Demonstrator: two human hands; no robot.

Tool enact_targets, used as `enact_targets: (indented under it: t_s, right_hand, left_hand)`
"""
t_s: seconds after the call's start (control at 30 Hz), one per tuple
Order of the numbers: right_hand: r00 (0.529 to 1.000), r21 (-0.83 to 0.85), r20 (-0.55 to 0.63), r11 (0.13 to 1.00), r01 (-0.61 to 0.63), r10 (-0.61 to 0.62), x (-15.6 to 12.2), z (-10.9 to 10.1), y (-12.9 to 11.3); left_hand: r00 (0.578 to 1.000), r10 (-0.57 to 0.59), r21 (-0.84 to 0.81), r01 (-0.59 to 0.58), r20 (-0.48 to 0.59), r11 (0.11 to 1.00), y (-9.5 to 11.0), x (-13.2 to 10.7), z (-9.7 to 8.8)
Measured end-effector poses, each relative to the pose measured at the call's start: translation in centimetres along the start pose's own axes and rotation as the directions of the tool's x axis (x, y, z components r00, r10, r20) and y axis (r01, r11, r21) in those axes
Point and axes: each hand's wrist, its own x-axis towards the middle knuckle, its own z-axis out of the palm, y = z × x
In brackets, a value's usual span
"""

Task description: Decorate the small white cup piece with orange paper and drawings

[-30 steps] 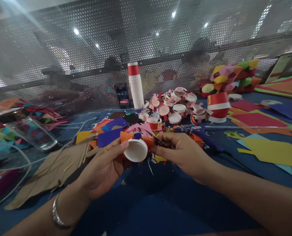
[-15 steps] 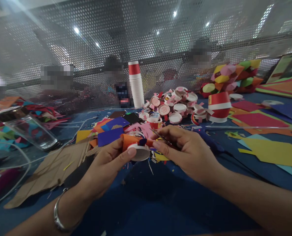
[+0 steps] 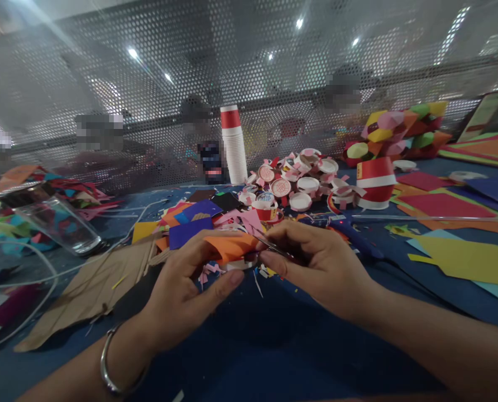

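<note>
My left hand [image 3: 186, 285] is closed around a cut-down white paper cup [image 3: 237, 264], which is tipped so its rim faces down and toward me. A curved piece of orange paper [image 3: 232, 245] wraps over the cup's upper side, pinned by my left fingers and thumb. My right hand [image 3: 311, 257] is closed on what look like slim metal scissors [image 3: 272, 244]; their pointed blades reach left to the orange paper's edge, while the handles are hidden in the palm. The right thumb tip is close beside the cup.
Behind my hands lies a heap of cut cup bottoms [image 3: 301, 181]. A tall cup stack [image 3: 234, 151], a red-and-white cup [image 3: 375, 184] and a glass jar [image 3: 62, 226] stand around it. Cardboard [image 3: 81, 296] lies left, yellow paper [image 3: 467, 257] right, beside a blue corded tool [image 3: 360, 240].
My left hand has turned the cup, so its open inside shows less and the orange paper faces up. The scissor tips have stayed close to the paper, in my right hand.
</note>
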Motion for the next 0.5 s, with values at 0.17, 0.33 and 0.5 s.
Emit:
enact_targets:
  t_s: [0.17, 0.33, 0.5]
  right_hand:
    - [0.999, -0.015, 0.02, 0.999, 0.038, -0.038, -0.2, 0.1, 0.2]
    - [0.999, 0.017, 0.029, 1.0, 0.016, -0.017, -0.2, 0.0, -0.3]
    - [0.997, 0.026, 0.041, 0.997, -0.067, 0.066, -0.1, -0.5, -1.1]
  left_hand:
    - [0.989, 0.145, 0.213, -0.137, -0.021, 0.967, 0.0, -0.1, -0.6]
    - [0.978, 0.199, 0.228, -0.181, -0.058, 0.957, 0.1, 0.1, -0.7]
    - [0.979, 0.178, 0.176, -0.159, -0.097, 0.971, 0.7, 0.0, -0.7]
